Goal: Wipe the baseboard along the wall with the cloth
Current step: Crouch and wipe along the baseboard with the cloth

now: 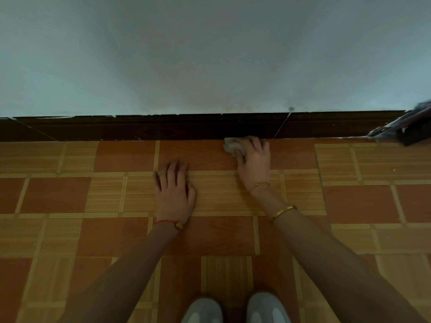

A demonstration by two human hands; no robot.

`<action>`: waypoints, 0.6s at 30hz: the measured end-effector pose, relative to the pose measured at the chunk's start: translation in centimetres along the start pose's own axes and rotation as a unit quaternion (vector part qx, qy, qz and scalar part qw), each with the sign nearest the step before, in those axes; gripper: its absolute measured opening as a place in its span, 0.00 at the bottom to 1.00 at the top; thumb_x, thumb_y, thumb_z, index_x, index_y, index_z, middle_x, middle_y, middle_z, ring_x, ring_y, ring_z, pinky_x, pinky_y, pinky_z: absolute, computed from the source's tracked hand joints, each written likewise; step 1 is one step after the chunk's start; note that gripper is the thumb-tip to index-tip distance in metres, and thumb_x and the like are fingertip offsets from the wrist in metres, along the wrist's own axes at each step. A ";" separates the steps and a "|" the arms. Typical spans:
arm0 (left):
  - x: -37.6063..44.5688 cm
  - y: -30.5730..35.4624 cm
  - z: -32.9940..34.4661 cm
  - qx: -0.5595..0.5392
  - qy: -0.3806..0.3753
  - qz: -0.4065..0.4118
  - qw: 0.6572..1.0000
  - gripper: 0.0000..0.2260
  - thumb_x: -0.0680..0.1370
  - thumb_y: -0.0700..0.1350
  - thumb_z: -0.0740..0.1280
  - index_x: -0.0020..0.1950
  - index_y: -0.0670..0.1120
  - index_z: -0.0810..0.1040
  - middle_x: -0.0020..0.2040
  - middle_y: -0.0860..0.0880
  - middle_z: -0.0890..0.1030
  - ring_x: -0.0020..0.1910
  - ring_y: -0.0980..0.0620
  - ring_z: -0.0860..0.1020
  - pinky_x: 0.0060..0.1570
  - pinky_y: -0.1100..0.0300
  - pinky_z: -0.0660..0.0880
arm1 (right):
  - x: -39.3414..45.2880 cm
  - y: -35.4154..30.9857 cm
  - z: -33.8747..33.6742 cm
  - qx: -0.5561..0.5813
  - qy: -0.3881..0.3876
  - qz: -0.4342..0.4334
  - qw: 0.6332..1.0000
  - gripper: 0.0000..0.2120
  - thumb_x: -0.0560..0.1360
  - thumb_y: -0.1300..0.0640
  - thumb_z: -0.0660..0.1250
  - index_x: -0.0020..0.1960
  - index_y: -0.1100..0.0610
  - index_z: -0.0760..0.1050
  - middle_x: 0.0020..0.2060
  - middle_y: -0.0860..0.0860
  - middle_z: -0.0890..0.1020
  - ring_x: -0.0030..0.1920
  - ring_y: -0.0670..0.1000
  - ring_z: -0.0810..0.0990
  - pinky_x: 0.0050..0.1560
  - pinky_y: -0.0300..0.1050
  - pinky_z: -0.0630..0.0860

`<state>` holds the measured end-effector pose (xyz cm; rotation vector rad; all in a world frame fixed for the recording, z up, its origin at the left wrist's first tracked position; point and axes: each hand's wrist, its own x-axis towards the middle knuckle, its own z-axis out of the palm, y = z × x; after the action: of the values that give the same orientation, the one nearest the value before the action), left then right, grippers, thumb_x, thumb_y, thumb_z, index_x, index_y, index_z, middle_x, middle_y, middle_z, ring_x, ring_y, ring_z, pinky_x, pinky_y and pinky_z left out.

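Cloth [232, 146], grey and bunched, lies at the foot of the dark baseboard [186, 128], where the board meets the tiled floor [56, 194]. It sits under the fingers of the right hand [253, 159] and sticks out to the left of them. The right hand grips the cloth with curled fingers and presses it against the lower edge of the baseboard. The left hand [174, 191] is well apart from the cloth, nearer to the person; it rests flat on the floor with the fingers straight and a little spread, and it holds nothing. The wall [210, 54] above is pale. Most of the cloth is hidden by the right hand, so its shape is not clear. At the right edge a dark object [405, 129] leans at the baseboard, cut off and blurred; I cannot tell what it is. At the bottom edge two grey shoes [235, 308] are cut off.
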<state>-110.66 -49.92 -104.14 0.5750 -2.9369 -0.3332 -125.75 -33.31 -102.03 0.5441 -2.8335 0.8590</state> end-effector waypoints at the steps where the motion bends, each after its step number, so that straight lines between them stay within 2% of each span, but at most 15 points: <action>1: 0.0 0.0 0.0 0.003 -0.001 -0.002 1.000 0.25 0.80 0.51 0.54 0.75 0.44 0.69 0.72 0.41 0.71 0.73 0.38 0.66 0.74 0.34 0.58 | -0.1 1.1 -0.8 -0.022 0.006 0.007 1.000 0.14 0.72 0.64 0.67 0.57 0.55 0.78 0.55 0.54 0.78 0.51 0.58 0.72 0.49 0.49 0.69; 4: -0.1 0.4 0.0 0.011 0.000 -0.010 1.000 0.25 0.80 0.50 0.54 0.75 0.43 0.69 0.72 0.40 0.71 0.72 0.38 0.66 0.74 0.33 0.58 | -0.2 5.0 -3.3 -0.080 0.041 0.077 0.993 0.12 0.73 0.61 0.67 0.56 0.55 0.77 0.56 0.55 0.78 0.50 0.60 0.72 0.47 0.48 0.65; 6: -0.2 0.8 -0.1 -0.001 0.001 -0.007 1.000 0.24 0.79 0.49 0.54 0.74 0.44 0.70 0.71 0.41 0.72 0.72 0.39 0.66 0.74 0.33 0.58 | 0.0 7.1 -4.7 -0.086 0.066 0.145 0.983 0.13 0.74 0.60 0.66 0.58 0.55 0.76 0.56 0.56 0.77 0.50 0.60 0.71 0.49 0.51 0.67; 8: -0.4 1.6 0.0 -0.014 -0.004 0.004 1.000 0.24 0.79 0.49 0.54 0.74 0.44 0.70 0.71 0.41 0.71 0.72 0.40 0.66 0.74 0.34 0.58 | 0.3 7.8 -5.3 -0.070 0.075 0.173 0.980 0.13 0.75 0.60 0.65 0.59 0.57 0.76 0.55 0.58 0.77 0.50 0.61 0.71 0.50 0.54 0.71; 12: 0.0 4.2 0.3 -0.037 -0.022 0.035 0.998 0.24 0.80 0.50 0.54 0.74 0.45 0.70 0.72 0.42 0.71 0.72 0.40 0.66 0.74 0.33 0.58 | -0.1 6.2 -4.4 -0.062 0.049 0.111 0.991 0.12 0.75 0.62 0.65 0.57 0.60 0.76 0.53 0.60 0.77 0.49 0.61 0.71 0.52 0.53 0.69; 18: 1.1 7.1 1.1 -0.059 -0.024 0.080 0.995 0.24 0.79 0.49 0.55 0.74 0.45 0.70 0.71 0.43 0.71 0.73 0.40 0.65 0.75 0.34 0.55 | -0.2 5.8 -4.5 -0.040 -0.034 0.005 0.999 0.15 0.74 0.64 0.66 0.60 0.58 0.77 0.55 0.58 0.78 0.50 0.60 0.71 0.50 0.52 0.72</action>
<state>-114.36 -43.73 -103.44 0.3185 -2.9582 -0.5045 -127.67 -26.21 -101.31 0.5600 -2.9199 0.7390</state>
